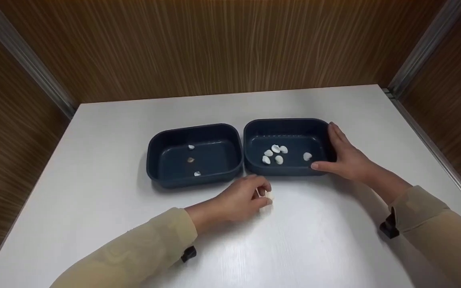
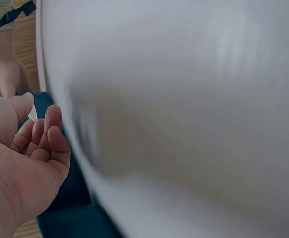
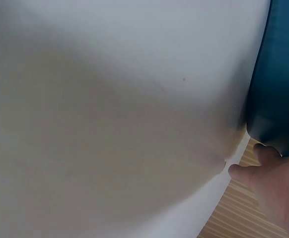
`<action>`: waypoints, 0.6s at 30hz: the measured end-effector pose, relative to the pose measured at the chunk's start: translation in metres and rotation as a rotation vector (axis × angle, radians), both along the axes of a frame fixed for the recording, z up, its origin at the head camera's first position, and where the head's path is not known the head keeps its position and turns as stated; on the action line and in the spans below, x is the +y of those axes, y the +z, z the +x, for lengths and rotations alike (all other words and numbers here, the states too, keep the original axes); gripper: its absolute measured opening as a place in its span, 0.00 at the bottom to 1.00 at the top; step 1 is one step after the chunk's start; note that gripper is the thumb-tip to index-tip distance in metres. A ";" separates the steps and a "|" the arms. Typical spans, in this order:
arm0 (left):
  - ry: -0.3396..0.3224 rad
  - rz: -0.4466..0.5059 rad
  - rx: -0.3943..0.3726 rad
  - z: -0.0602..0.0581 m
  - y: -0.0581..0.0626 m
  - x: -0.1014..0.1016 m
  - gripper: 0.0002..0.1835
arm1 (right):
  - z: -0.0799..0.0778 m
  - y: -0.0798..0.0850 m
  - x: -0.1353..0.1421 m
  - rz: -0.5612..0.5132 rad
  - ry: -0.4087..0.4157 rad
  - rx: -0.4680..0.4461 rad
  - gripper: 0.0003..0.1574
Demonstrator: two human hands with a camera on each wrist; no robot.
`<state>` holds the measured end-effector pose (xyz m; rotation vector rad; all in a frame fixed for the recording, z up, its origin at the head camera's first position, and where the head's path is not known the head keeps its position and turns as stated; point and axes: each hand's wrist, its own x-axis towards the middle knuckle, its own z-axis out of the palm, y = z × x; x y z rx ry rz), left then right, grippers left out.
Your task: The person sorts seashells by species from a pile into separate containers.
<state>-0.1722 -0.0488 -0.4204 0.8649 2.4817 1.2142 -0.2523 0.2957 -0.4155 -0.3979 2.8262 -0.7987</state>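
In the head view my left hand pinches a small white seashell between thumb and fingertips, just above the table in front of the bins. The left wrist view shows a sliver of that shell by the thumb; the curled fingers hide the rest. My right hand rests against the right blue bin, its straight fingers along the right side and its thumb at the near rim. Several white shells lie inside that bin.
A second blue bin stands close on the left, holding two small pale shells and a brownish shell. Both bins sit on a white table. Wood-grain panels close off the back and sides.
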 end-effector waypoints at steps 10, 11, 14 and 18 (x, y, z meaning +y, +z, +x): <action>0.009 0.083 0.128 -0.019 0.038 0.000 0.07 | 0.000 -0.001 0.002 -0.006 0.000 0.001 0.81; 0.020 0.089 0.134 -0.022 0.040 0.000 0.07 | 0.000 -0.001 0.002 -0.006 0.001 -0.001 0.80; 0.053 0.097 0.138 -0.030 0.046 -0.001 0.08 | 0.000 0.000 0.002 -0.006 0.000 -0.005 0.81; 0.092 0.087 0.122 -0.040 0.049 -0.002 0.09 | 0.000 0.001 0.001 -0.005 -0.003 -0.009 0.81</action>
